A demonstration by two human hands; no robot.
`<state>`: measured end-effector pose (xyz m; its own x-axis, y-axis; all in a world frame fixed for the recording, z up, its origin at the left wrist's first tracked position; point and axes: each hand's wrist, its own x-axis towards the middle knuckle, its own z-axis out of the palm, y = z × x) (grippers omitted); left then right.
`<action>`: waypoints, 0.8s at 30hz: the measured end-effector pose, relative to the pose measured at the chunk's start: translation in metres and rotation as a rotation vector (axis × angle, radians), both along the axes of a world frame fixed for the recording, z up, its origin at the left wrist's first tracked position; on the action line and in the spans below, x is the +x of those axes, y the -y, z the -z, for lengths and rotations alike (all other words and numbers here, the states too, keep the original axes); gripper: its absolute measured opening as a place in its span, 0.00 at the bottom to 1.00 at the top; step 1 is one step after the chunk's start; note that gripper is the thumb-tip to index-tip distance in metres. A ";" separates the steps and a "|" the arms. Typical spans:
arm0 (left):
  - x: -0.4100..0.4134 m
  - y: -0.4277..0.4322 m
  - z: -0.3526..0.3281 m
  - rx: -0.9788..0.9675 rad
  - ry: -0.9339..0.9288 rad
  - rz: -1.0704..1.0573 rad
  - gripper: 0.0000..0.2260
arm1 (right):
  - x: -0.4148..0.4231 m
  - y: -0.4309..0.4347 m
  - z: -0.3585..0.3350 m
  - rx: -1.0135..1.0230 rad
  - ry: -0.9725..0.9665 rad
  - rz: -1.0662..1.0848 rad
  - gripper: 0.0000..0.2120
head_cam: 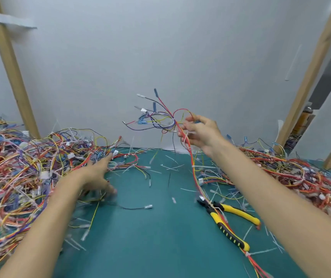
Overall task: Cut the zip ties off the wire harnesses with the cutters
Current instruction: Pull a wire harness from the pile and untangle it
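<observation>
My right hand (199, 133) is raised above the green mat and grips a wire harness (161, 119) of red, yellow, purple and black wires. Its loose ends fan out up and left, and a long red strand hangs down to the mat. White zip ties show on that strand near my fingers. My left hand (98, 173) is blurred, low over the mat at the edge of the left wire pile (20, 169), fingers spread and holding nothing that I can see. The yellow-and-black cutters (226, 219) lie on the mat with their handles apart, under the hanging strand.
A second pile of harnesses (292, 177) fills the right side of the green mat (140, 247). Cut white zip-tie bits (170, 167) and short wire pieces litter the middle. A grey wall with slanted wooden posts (10, 67) stands behind.
</observation>
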<state>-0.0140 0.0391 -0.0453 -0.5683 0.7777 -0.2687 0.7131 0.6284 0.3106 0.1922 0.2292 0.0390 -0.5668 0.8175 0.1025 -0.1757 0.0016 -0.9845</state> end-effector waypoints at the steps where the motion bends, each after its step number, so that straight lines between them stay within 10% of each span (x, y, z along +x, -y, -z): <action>1: 0.007 0.000 -0.011 -0.059 -0.075 0.028 0.55 | 0.000 0.002 0.006 -0.080 -0.032 -0.012 0.08; 5: 0.043 0.000 -0.053 -0.034 -0.344 0.125 0.39 | -0.002 0.010 0.026 -0.289 -0.098 -0.026 0.10; 9: 0.088 -0.015 -0.065 0.446 0.073 0.253 0.09 | -0.008 0.020 0.015 -0.195 -0.086 0.049 0.10; 15: 0.131 -0.041 -0.050 1.182 0.739 0.012 0.10 | -0.010 0.041 0.018 0.243 0.178 0.258 0.05; 24: 0.132 -0.048 -0.040 1.374 1.118 -0.192 0.09 | 0.006 0.030 0.015 0.591 0.575 0.059 0.06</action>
<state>0.1175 0.0869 -0.0055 -0.6888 0.7049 0.1695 -0.2299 -0.4341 0.8710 0.1982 0.1990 0.0238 -0.6199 0.7497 0.2315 0.3721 0.5407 -0.7544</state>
